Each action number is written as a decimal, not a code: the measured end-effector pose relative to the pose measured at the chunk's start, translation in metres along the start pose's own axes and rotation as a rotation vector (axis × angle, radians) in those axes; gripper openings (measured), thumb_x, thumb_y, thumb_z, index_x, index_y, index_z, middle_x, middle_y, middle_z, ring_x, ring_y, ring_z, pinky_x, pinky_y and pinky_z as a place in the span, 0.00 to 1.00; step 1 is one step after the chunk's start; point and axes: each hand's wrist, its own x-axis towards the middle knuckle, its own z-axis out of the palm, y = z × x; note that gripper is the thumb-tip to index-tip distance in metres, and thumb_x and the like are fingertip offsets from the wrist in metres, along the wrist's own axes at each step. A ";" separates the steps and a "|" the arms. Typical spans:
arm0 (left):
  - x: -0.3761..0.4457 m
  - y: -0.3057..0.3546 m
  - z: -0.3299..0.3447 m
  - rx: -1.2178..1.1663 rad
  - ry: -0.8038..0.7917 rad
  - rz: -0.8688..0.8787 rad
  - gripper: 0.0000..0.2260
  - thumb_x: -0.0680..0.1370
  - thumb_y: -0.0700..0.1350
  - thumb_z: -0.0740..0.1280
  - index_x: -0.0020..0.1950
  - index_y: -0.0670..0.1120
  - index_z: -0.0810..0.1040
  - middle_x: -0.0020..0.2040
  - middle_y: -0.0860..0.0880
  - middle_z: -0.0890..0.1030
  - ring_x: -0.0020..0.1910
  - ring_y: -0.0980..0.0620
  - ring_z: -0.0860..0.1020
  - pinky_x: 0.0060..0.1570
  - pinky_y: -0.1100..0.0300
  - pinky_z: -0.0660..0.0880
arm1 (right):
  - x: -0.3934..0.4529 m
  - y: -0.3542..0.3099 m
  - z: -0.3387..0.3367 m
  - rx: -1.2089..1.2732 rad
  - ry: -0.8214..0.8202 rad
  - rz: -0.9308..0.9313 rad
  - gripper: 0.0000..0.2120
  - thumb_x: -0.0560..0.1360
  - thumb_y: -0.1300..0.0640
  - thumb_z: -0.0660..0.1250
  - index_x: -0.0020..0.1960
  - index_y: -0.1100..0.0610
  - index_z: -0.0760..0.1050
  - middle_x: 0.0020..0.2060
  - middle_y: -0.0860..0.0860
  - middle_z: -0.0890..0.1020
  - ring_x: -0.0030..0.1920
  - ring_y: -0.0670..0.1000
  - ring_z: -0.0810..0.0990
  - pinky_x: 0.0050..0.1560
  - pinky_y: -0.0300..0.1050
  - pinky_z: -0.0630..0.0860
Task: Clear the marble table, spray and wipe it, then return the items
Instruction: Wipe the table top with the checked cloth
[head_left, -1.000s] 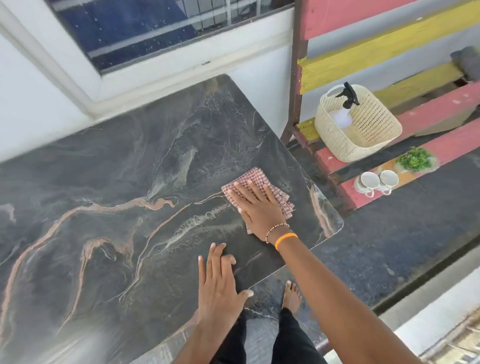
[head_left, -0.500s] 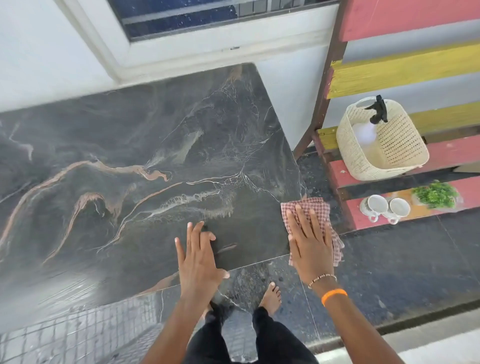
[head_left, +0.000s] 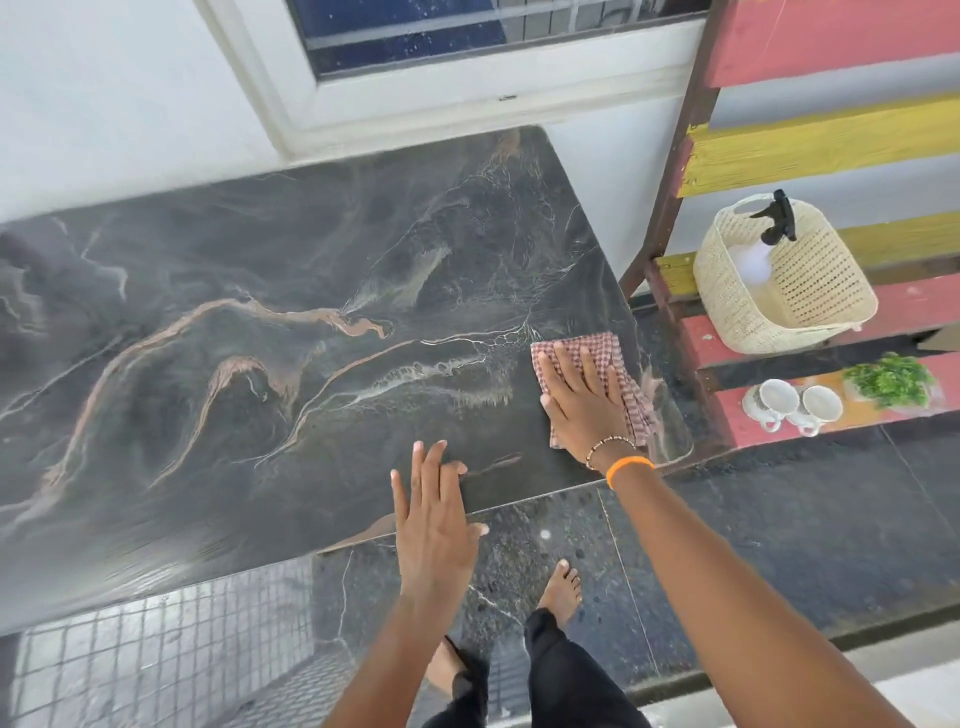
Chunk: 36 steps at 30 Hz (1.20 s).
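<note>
Under a window, dark marble table (head_left: 218, 291).

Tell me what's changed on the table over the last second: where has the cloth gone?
The right hand, pressing flat on the checkered cloth, slid it out to the marble table's right edge, where part of it overhung, then back fully onto the top by the near right corner. The left hand stayed flat at the near edge. The basket with spray bottle, both cups and plant are unmoved.
</note>
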 end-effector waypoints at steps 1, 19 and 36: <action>-0.011 -0.010 -0.001 -0.023 0.026 -0.022 0.24 0.71 0.46 0.71 0.64 0.49 0.66 0.74 0.50 0.58 0.77 0.47 0.46 0.73 0.48 0.40 | 0.003 -0.019 0.005 0.006 0.004 -0.018 0.26 0.80 0.50 0.47 0.75 0.46 0.42 0.77 0.45 0.44 0.76 0.55 0.41 0.73 0.57 0.38; -0.124 -0.123 0.003 0.107 -0.084 -0.092 0.33 0.71 0.41 0.69 0.74 0.47 0.60 0.77 0.43 0.53 0.76 0.43 0.46 0.72 0.47 0.43 | -0.079 -0.229 0.078 -0.135 -0.069 -0.696 0.26 0.79 0.54 0.51 0.75 0.44 0.48 0.76 0.43 0.50 0.77 0.52 0.46 0.74 0.56 0.41; -0.082 -0.046 0.023 0.136 -0.165 0.182 0.39 0.79 0.49 0.58 0.67 0.49 0.23 0.70 0.51 0.28 0.67 0.47 0.25 0.68 0.49 0.28 | -0.076 -0.015 0.030 -0.103 0.072 -0.065 0.26 0.80 0.52 0.48 0.75 0.43 0.42 0.76 0.41 0.45 0.77 0.49 0.44 0.74 0.53 0.40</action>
